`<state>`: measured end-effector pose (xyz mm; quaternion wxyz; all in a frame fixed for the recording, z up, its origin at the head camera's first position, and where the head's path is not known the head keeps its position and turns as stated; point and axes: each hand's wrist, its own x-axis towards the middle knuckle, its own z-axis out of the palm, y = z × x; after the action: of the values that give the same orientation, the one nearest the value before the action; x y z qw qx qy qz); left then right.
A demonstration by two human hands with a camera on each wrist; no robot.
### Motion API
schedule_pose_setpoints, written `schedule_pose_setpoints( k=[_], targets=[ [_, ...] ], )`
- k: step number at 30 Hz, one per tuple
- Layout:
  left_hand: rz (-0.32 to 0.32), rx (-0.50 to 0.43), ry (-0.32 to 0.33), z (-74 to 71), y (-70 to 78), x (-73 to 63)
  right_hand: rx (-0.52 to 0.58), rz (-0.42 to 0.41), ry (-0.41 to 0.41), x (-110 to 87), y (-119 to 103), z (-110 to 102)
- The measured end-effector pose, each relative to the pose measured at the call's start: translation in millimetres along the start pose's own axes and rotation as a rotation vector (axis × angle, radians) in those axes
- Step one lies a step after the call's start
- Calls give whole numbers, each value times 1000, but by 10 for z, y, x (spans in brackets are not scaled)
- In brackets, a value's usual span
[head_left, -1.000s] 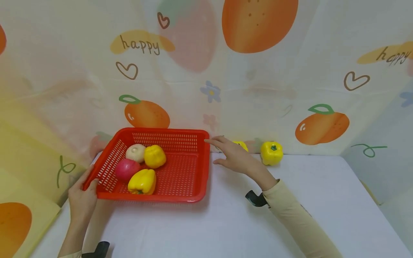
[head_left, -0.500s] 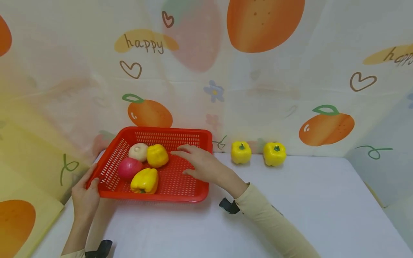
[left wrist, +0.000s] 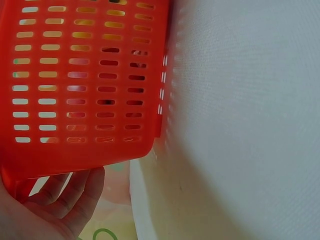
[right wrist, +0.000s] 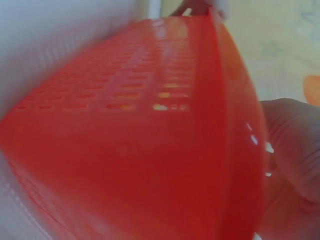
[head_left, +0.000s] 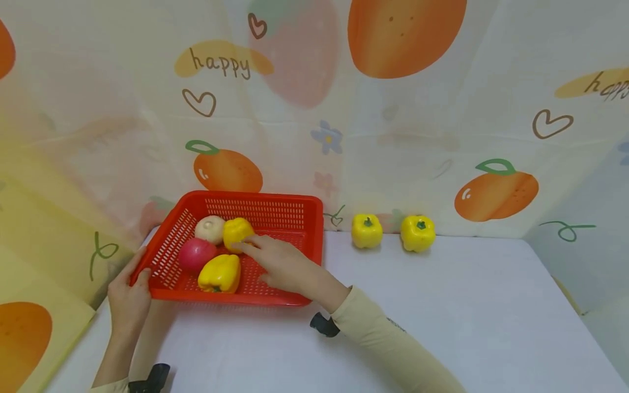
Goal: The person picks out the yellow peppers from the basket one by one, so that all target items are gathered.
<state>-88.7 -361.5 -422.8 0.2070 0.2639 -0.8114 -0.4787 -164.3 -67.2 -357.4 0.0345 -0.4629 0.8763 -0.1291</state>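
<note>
My left hand (head_left: 130,292) grips the left rim of a red plastic basket (head_left: 318,234), its fingers curled under the edge in the left wrist view. Inside lie a cream-white round vegetable (head_left: 209,229), a pink-red round one (head_left: 196,255) and two yellow bell peppers, one at the back (head_left: 237,233) and one at the front (head_left: 219,274). My right hand (head_left: 282,265) reaches over the basket with fingers extended. Its fingertips are at the back pepper and overlap its lower right; whether they touch it cannot be told. The right wrist view shows mostly blurred basket wall.
Two more yellow bell peppers, a nearer-left one (head_left: 366,231) and one to its right (head_left: 417,233), stand on the white table (head_left: 442,316) against the printed cloth backdrop (head_left: 393,120). The basket stands at the table's back left.
My right hand has moved left from the basket's right rim to the back pepper inside it. The left hand keeps its grip on the basket. The camera view shifted slightly.
</note>
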Motion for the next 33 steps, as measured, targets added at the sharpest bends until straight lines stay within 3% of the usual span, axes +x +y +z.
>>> schedule_pose_setpoints(
  k=[4,11,17,27,33],
  targets=[
    [-15,2,-5,-4,-4,5,22,-25,-3,86,-44,65],
    [-37,-8,-2,-18,2,1,-48,-23,-46,259,-118,177],
    [-32,-13,-6,0,1,9,6,-33,-98,420,-170,265],
    [-34,6,-4,-15,12,8,-319,-119,-212,745,-391,402],
    [-34,-23,-8,0,24,6,-360,-164,-296,859,-431,437]
  ],
)
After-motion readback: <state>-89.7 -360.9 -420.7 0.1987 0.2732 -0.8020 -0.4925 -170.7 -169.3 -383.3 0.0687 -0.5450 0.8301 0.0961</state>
